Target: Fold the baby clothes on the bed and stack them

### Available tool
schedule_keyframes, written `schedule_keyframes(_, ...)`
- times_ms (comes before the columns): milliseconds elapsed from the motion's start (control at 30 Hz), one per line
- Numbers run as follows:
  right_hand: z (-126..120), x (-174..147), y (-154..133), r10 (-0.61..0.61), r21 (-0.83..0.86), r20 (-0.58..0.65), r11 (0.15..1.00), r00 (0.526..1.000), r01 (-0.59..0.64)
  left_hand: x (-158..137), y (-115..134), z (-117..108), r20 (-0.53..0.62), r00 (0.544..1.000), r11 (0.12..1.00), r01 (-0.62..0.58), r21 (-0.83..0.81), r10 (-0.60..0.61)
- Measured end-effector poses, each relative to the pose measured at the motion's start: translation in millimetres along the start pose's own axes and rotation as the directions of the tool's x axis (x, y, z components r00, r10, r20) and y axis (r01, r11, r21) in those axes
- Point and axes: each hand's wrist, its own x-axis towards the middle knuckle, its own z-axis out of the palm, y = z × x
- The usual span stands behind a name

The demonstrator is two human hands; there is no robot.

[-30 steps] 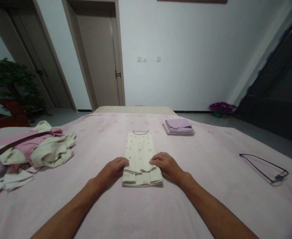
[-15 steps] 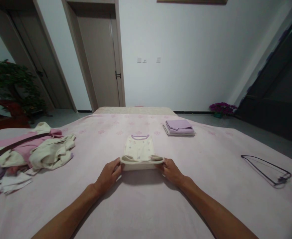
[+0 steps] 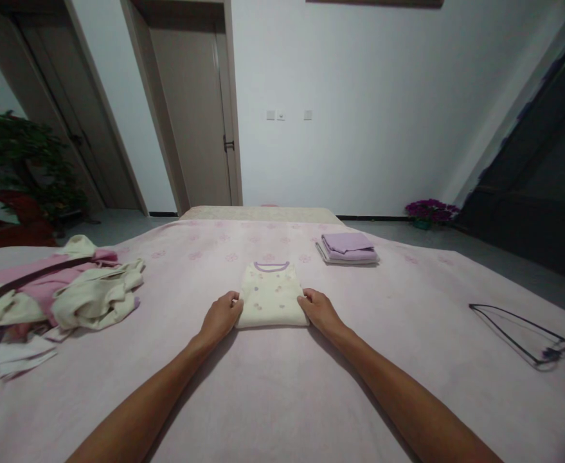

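Note:
A cream shirt (image 3: 271, 299) with small prints and a purple neckline lies folded into a compact rectangle on the pink bedspread (image 3: 272, 399). Its neckline points away from me. My left hand (image 3: 222, 314) pinches the shirt's left edge, thumb on top. At the right edge, my right hand (image 3: 319, 310) holds it the same way, with the fingers partly hidden. Beyond it to the right, a stack of folded purple clothes (image 3: 348, 248) rests on the bedspread.
On the left lies a heap of crumpled cream, pink and white clothes (image 3: 89, 296) with a dark strap across it. A black wire hanger (image 3: 518, 331) lies at the right. Past the bed's far end are a door (image 3: 190, 116) and a potted purple plant (image 3: 430, 211).
The near edge of the shirt, raised and curled half a second ago, now lies flat over its front. Both hands have moved slightly away from me and lower with it.

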Motion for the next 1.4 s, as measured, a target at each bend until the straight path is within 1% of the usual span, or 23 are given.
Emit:
schedule_keyframes(67, 0, 1, 0, 0.014, -0.082, -0.014, 0.997, 1.0, -0.015, -3, 2, 0, 0.001, 1.0, 0.999, 0.027, 0.044, -0.027)
schedule_keyframes(133, 1, 1, 0, 0.028, -0.164, -0.034, 0.986, 0.999, -0.033, -7, 2, 0, -0.04, 0.999, 0.994, 0.026, 0.109, -0.022)
schedule_keyframes(167, 1, 0, 0, 0.035, -0.201, -0.044, 0.979, 0.998, -0.043, -9, 2, 0, -0.085, 0.996, 0.989, -0.008, 0.145, 0.02)
schedule_keyframes(200, 1, -1, 0, 0.033, -0.236, -0.057, 0.971, 0.998, -0.046, -11, 1, -1, -0.131, 0.986, 0.981, -0.074, 0.178, 0.098)
schedule_keyframes(233, 1, -3, -1, 0.014, -0.269, -0.079, 0.962, 0.997, -0.035, -12, 0, -1, -0.174, 0.963, 0.964, -0.168, 0.205, 0.205)
schedule_keyframes(267, 1, -5, -1, -0.027, -0.305, -0.11, 0.952, 0.994, -0.008, -14, -1, -1, -0.203, 0.924, 0.934, -0.279, 0.223, 0.325)
schedule_keyframes(300, 2, -7, -2, -0.092, -0.344, -0.144, 0.938, 0.985, 0.037, -14, -1, -1, -0.209, 0.874, 0.89, -0.392, 0.232, 0.439)
schedule_keyframes(333, 2, -9, -4, -0.174, -0.384, -0.169, 0.918, 0.97, 0.098, -14, -2, 0, -0.188, 0.823, 0.838, -0.493, 0.235, 0.536)
schedule_keyframes(367, 2, -11, -5, -0.265, -0.418, -0.178, 0.892, 0.948, 0.171, -14, -2, 1, -0.148, 0.78, 0.788, -0.569, 0.234, 0.607)
schedule_keyframes(400, 2, -13, -7, -0.358, -0.442, -0.161, 0.859, 0.92, 0.257, -13, -2, 3, -0.097, 0.75, 0.748, -0.622, 0.232, 0.654)
schedule_keyframes(467, 2, -15, -9, -0.51, -0.453, -0.057, 0.779, 0.858, 0.433, -11, -2, 8, 0.017, 0.725, 0.702, -0.673, 0.232, 0.689)
schedule_keyframes(500, 3, -15, -9, -0.553, -0.443, 0.019, 0.742, 0.833, 0.503, -10, -2, 10, 0.066, 0.726, 0.696, -0.678, 0.237, 0.684)
schedule_keyframes(533, 3, -15, -8, -0.569, -0.429, 0.095, 0.717, 0.817, 0.549, -9, -3, 12, 0.105, 0.734, 0.698, -0.674, 0.244, 0.672)
schedule_keyframes(567, 3, -15, -7, -0.559, -0.416, 0.166, 0.708, 0.813, 0.571, -8, -4, 14, 0.136, 0.741, 0.701, -0.667, 0.25, 0.657)
schedule_keyframes(633, 3, -14, -2, -0.486, -0.404, 0.268, 0.727, 0.832, 0.555, -7, -5, 13, 0.176, 0.753, 0.712, -0.657, 0.25, 0.634)
schedule_keyframes(700, 1, -12, 3, -0.414, -0.397, 0.329, 0.754, 0.848, 0.523, -7, -5, 10, 0.191, 0.757, 0.723, -0.653, 0.226, 0.625)
schedule_keyframes(800, -7, -12, 8, -0.397, -0.365, 0.403, 0.757, 0.825, 0.542, -10, -6, 5, 0.168, 0.759, 0.736, -0.652, 0.184, 0.63)
schedule_keyframes(867, -12, -14, 10, -0.438, -0.348, 0.401, 0.739, 0.805, 0.576, -12, -8, 4, 0.136, 0.757, 0.739, -0.654, 0.164, 0.64)
schedule_keyframes(1033, -17, -21, 12, -0.611, -0.32, 0.277, 0.669, 0.741, 0.671, -14, -15, 5, 0.094, 0.746, 0.734, -0.666, 0.131, 0.66)
schedule_keyframes(1100, -15, -21, 13, -0.627, -0.33, 0.261, 0.657, 0.734, 0.678, -13, -16, 6, 0.091, 0.748, 0.738, -0.664, 0.125, 0.658)
schedule_keyframes(1233, -12, -22, 12, -0.625, -0.367, 0.226, 0.656, 0.747, 0.66, -12, -16, 5, 0.082, 0.766, 0.757, -0.642, 0.124, 0.637)
schedule_keyframes(1300, -14, -24, 10, -0.65, -0.361, 0.208, 0.644, 0.731, 0.674, -14, -15, 0, 0.077, 0.764, 0.755, -0.645, 0.119, 0.64)
schedule_keyframes(1400, -22, -28, 3, -0.693, -0.295, 0.233, 0.618, 0.682, 0.729, -23, -16, -11, 0.076, 0.728, 0.724, -0.686, 0.075, 0.682)
